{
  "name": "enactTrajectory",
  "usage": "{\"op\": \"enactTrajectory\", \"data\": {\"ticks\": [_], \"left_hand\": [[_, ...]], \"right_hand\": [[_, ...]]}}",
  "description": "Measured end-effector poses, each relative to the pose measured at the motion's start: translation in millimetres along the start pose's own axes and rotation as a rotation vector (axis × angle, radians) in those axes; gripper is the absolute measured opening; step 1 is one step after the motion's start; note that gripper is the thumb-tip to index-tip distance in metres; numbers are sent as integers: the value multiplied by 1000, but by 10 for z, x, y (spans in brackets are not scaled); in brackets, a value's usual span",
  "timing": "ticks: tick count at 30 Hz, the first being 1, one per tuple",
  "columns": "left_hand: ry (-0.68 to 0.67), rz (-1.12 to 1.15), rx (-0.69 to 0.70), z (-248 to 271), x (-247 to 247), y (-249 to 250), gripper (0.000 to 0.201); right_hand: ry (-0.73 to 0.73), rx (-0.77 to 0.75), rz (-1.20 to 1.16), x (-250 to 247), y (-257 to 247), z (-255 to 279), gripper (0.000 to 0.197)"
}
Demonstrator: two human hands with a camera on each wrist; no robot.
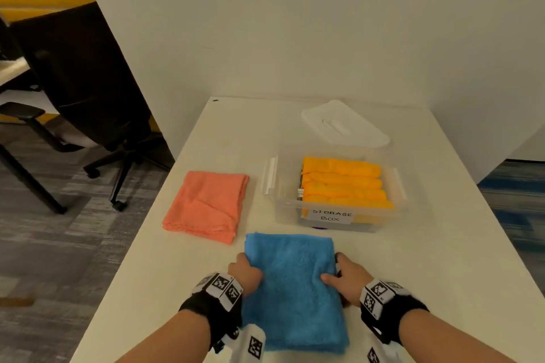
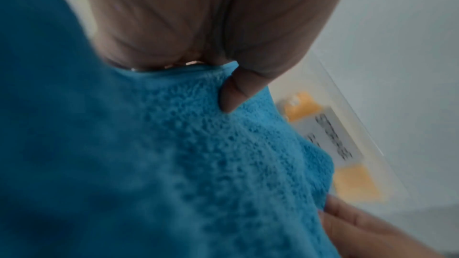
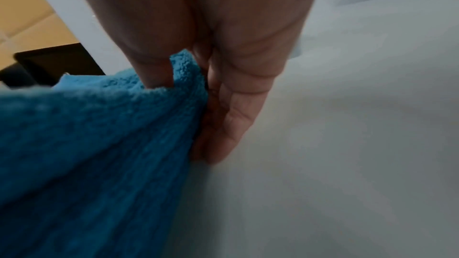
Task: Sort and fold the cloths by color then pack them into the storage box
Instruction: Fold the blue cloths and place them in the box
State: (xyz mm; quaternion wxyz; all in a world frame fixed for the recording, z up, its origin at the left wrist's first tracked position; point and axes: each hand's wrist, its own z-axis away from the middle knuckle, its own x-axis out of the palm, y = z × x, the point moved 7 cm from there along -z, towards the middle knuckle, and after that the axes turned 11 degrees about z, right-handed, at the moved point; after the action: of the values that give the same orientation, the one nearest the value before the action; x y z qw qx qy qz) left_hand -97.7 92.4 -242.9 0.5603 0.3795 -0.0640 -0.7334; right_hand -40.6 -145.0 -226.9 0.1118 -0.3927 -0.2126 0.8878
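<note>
A folded blue cloth (image 1: pixel 295 286) lies on the white table (image 1: pixel 427 259) right in front of me. My left hand (image 1: pixel 246 270) grips its left edge, thumb on top (image 2: pixel 233 93) and fingers tucked under the blue cloth (image 2: pixel 174 154). My right hand (image 1: pixel 343 274) pinches the right edge, thumb on the blue cloth (image 3: pixel 99 144) and fingers (image 3: pixel 231 117) under it. A folded salmon cloth (image 1: pixel 206 205) lies farther left. The clear storage box (image 1: pixel 283 209) behind holds several rolled orange cloths (image 1: pixel 343 183).
The box's white lid (image 1: pixel 343 124) lies on the table behind the box, near the wall. A black office chair (image 1: pixel 85 88) stands on the floor to the left of the table. The table's left edge runs close to the salmon cloth.
</note>
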Motion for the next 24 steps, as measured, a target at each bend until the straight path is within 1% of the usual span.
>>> {"op": "enactTrajectory", "data": {"ticks": [2, 6, 8, 14, 18, 21, 23, 24], "left_hand": [[-1, -56, 52, -20, 165, 118, 49], [-21, -124, 143, -38, 445, 364, 49], [-36, -144, 173, -40, 539, 469, 51], [-41, -113, 235, 1, 739, 696, 51], [-11, -107, 260, 39, 801, 799, 51], [13, -158, 279, 100, 802, 871, 59], [89, -265, 301, 211, 705, 928, 69], [148, -319, 354, 288, 644, 991, 75]], "right_hand": [[29, 31, 33, -109, 159, 13, 44], [66, 108, -13, -246, 482, 52, 35], [83, 132, 2, -296, 615, 69, 33], [150, 171, 76, -427, 825, 115, 36], [197, 208, 165, -577, 851, 129, 35], [239, 210, 206, -677, 818, 189, 32], [304, 184, 238, -737, 764, 253, 33], [341, 156, 270, -763, 717, 293, 34]]}}
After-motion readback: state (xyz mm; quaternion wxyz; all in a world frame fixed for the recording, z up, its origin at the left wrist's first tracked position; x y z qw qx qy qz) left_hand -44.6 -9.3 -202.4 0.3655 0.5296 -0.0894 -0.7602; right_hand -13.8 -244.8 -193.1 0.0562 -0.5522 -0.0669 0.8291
